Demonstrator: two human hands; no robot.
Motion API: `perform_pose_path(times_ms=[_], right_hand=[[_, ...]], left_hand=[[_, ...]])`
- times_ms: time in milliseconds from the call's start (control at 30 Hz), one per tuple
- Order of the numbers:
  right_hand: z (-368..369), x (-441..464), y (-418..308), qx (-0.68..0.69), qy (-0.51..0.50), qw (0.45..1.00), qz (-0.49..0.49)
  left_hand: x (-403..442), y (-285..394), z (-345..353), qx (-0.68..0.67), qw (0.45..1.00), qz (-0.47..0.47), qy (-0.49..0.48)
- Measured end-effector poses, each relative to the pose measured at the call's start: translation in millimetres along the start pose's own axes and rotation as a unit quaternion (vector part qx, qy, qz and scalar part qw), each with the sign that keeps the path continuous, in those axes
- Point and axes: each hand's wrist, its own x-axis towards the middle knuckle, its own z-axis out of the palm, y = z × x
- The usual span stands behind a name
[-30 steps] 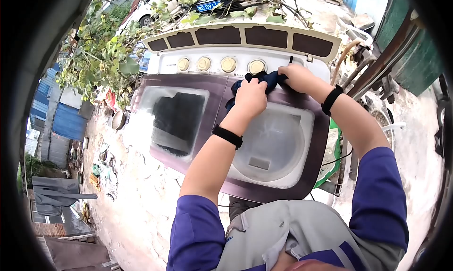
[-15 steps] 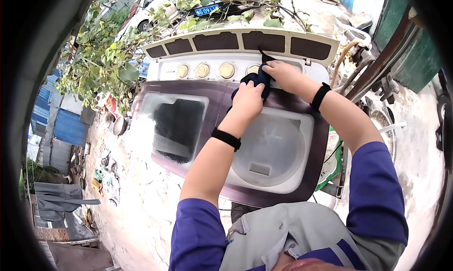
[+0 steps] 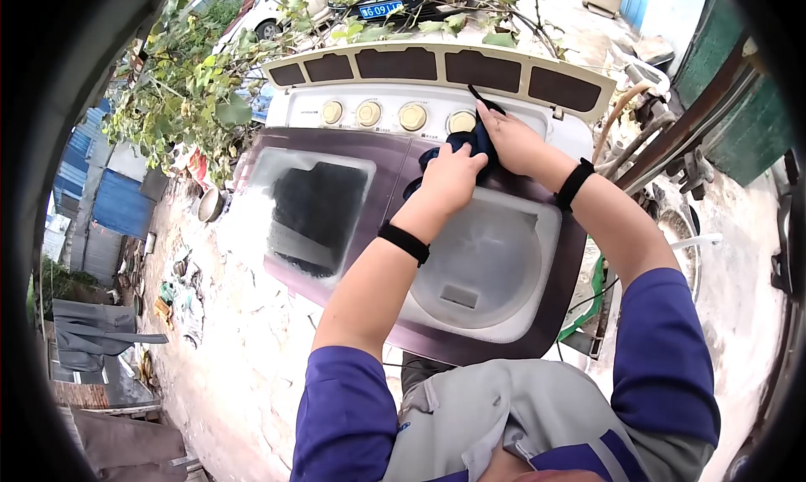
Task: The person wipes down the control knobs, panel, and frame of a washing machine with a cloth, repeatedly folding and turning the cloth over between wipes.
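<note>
Well left of the left hand (image 3: 451, 177), see the dark window (image 3: 317, 217) of the washing machine (image 3: 392, 177), clear of both arms. Just beyond that hand, see pale knobs (image 3: 412, 117), with a tilted-back flap (image 3: 395, 65) farther off, probably raised for access. Have the left hand mostly closed, fingers curled over the bunched navy cloth (image 3: 482, 139) between both hands, likely to stop slipping. Nearer the body, between the forearms, find the round window (image 3: 478, 259) untouched. Press the right hand (image 3: 515, 141), fingers nearly straight and together, to the cloth's right side, perhaps to steady the dark strip (image 3: 480, 96) poking past the fingertips; cannot tell how firmly gripped, with the thumb hidden.
</note>
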Motion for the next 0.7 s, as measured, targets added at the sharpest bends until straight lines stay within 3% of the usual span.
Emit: perform_pose_path(times_ms=[100, 133, 200, 367, 533, 633, 700], right_hand=[[-28, -9, -9, -0.027, -0.107, 0.994, 0.005], [-42, -12, -16, -0.021, -0.185, 0.982, 0.031], [-27, -26, -2, -0.052, -0.116, 0.992, -0.024], [-7, -16, -1, -0.105, -0.009, 0.992, -0.067], [-13, 0, -13, -0.069, -0.067, 0.995, 0.012], [-31, -16, -23, -0.111, -0.175, 0.978, 0.029], [-31, -31, -26, -0.094, -0.125, 0.987, 0.024]], left_hand=[[-1, -3, 6, -0.007, 0.999, 0.020, 0.034], [0, -4, 3, -0.003, 1.000, 0.018, 0.001], [2, -5, -4, 0.000, 0.998, 0.011, -0.063], [2, -1, -3, -0.017, 0.999, -0.015, -0.031], [11, -8, 8, -0.026, 0.999, -0.004, -0.020], [4, -6, 7, -0.013, 0.999, 0.003, -0.029], [0, -3, 1, -0.024, 0.999, 0.002, -0.042]])
